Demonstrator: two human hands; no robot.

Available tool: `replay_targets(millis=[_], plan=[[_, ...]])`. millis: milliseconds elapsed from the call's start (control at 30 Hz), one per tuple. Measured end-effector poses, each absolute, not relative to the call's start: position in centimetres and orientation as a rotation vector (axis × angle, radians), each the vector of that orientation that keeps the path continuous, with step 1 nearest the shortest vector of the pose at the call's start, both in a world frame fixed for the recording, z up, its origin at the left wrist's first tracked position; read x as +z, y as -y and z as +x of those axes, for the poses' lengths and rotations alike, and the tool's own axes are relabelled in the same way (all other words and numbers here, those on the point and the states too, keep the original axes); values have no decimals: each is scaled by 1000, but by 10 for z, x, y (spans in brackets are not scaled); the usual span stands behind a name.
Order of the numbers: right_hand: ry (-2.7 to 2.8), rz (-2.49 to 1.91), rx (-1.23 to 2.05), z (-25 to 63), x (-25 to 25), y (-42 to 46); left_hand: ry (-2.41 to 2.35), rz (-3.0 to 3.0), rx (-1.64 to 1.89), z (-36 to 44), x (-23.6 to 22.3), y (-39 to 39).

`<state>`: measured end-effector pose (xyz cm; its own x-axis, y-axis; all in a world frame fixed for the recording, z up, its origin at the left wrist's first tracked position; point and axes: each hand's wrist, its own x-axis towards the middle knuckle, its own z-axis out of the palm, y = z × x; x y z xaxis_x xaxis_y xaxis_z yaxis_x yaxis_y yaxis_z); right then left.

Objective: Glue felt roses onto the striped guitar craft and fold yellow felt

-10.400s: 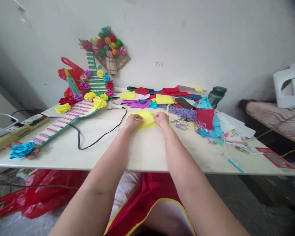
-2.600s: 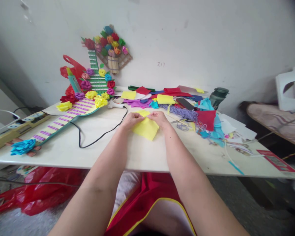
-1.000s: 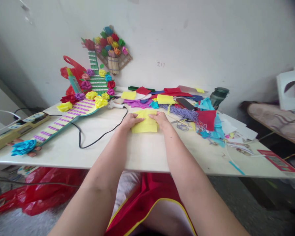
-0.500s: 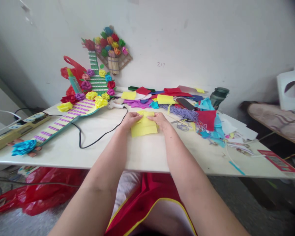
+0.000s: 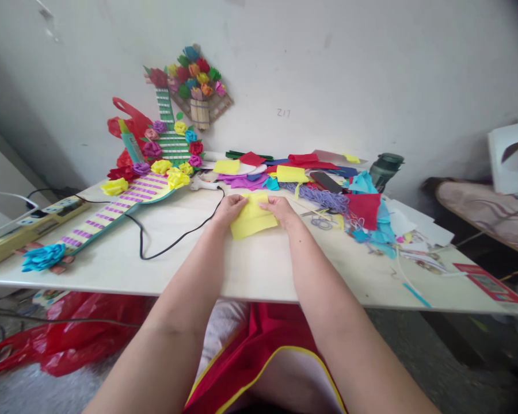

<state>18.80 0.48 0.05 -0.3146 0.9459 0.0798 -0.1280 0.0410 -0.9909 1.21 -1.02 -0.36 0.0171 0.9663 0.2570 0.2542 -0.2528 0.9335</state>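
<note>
Between my two hands is a sheet of yellow crepe paper (image 5: 254,221), held a little above the white table (image 5: 190,270). My left hand (image 5: 228,210) pinches its upper left side between thumb and fingers. At its upper right side my right hand (image 5: 280,208) grips it the same way. A crosswise fold line shows across the sheet, and its lower part hangs toward me. Just left of my left hand a black cord (image 5: 185,234) runs to a white glue gun (image 5: 205,183).
Behind my hands lie coloured paper pieces (image 5: 246,179), a dark phone (image 5: 326,182) and a tangle of purple yarn (image 5: 317,198). A dark green bottle (image 5: 384,171) stands at the back right. On the left are a flower-decorated guitar shape (image 5: 112,210) and a power strip (image 5: 34,224).
The lower edge of the yellow paper has tilted, its right side now higher. My right hand's fingers have shifted slightly; both hands keep their hold.
</note>
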Motion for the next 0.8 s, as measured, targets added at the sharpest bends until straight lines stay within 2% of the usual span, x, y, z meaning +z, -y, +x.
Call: replay_targets(millis=[533, 800], plan=[[1377, -917, 1267, 185, -1, -6, -1342, 1603, 1336, 13, -9, 4], [1372, -842, 1316, 184, 3, -2, -1331, 1571, 1326, 12, -8, 3]])
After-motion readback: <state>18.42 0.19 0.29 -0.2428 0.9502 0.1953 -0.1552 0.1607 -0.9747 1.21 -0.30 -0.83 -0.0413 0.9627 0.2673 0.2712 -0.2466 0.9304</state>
